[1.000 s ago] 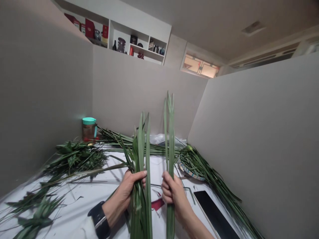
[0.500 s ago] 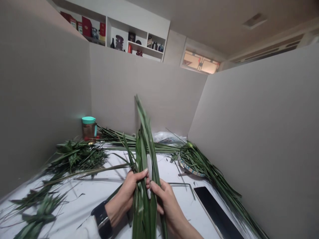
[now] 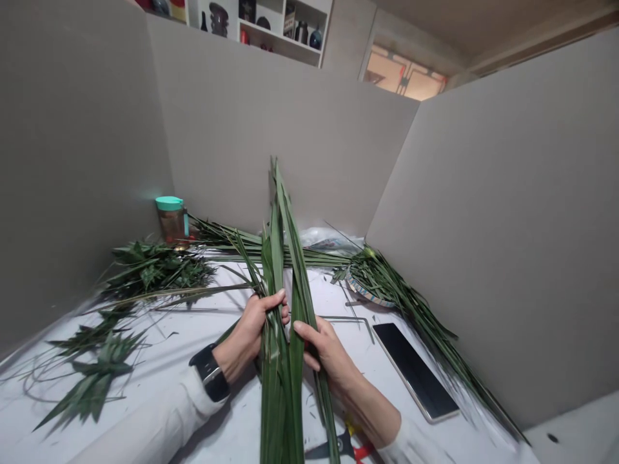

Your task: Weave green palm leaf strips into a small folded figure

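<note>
A bundle of long green leaf blades (image 3: 278, 393) stands in front of me, its tips up towards the back partition. My left hand (image 3: 261, 319) is closed around the left part, thumb lying across the blades. In the fingers of my right hand (image 3: 326, 351) are several blades (image 3: 302, 290) of the right part, the thumb resting on top. A narrow gap shows between the two parts just above my hands. Scissors (image 3: 345, 444) with dark blades and red and yellow on the handles lie partly hidden under the leaves and my right forearm.
Right of my hands lie a phone (image 3: 416, 370), a bent thin rod (image 3: 351, 318) and a striped-rim plate (image 3: 370, 295) heaped with leaves. Woven leaf pieces (image 3: 104, 367) and a leafy pile (image 3: 155, 267) are on the left. A teal-lidded jug (image 3: 171, 222) stands behind; grey partitions (image 3: 290, 116) enclose the table.
My view has tipped downward, so the scissors now show. My right hand has drawn its blades a little to the right, widening the gap. The left hand keeps its grip.
</note>
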`<state>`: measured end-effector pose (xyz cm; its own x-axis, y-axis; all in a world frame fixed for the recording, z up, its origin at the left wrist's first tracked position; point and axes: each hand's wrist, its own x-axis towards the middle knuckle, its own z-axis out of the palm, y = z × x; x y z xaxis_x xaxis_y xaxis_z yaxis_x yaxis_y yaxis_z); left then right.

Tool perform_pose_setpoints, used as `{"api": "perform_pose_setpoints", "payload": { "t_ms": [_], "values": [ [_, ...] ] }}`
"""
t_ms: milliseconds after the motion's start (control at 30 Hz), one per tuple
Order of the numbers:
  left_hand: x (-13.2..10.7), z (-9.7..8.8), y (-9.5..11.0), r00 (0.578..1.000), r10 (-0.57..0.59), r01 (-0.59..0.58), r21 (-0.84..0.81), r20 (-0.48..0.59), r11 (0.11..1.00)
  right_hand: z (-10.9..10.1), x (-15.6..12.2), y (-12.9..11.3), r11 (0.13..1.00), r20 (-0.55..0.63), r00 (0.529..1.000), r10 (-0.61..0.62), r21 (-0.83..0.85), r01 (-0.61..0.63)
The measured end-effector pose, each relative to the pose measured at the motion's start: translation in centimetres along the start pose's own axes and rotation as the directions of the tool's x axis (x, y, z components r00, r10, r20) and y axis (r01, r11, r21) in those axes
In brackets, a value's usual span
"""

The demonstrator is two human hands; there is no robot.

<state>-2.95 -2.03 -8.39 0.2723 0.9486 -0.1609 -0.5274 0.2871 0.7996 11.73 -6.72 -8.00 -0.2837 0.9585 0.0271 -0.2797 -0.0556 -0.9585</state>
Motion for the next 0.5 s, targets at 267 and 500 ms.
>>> {"api": "perform_pose_setpoints", "payload": {
  "t_ms": [267,500],
  "values": [
    [-0.42,0.37,0.7,0.996,-0.093,0.093,-0.041,0.0,0.995,-0.26,-0.12,-0.23,0.998,-0.147,0.987,-0.058,0.001,0.059],
    [-0.87,1.03,0.75,0.98,-0.199,0.199,-0.133,0.017,0.971,-0.68,0.23,0.23,0.991,-0.256,0.957,-0.136,-0.028,0.133]
  ]
}}
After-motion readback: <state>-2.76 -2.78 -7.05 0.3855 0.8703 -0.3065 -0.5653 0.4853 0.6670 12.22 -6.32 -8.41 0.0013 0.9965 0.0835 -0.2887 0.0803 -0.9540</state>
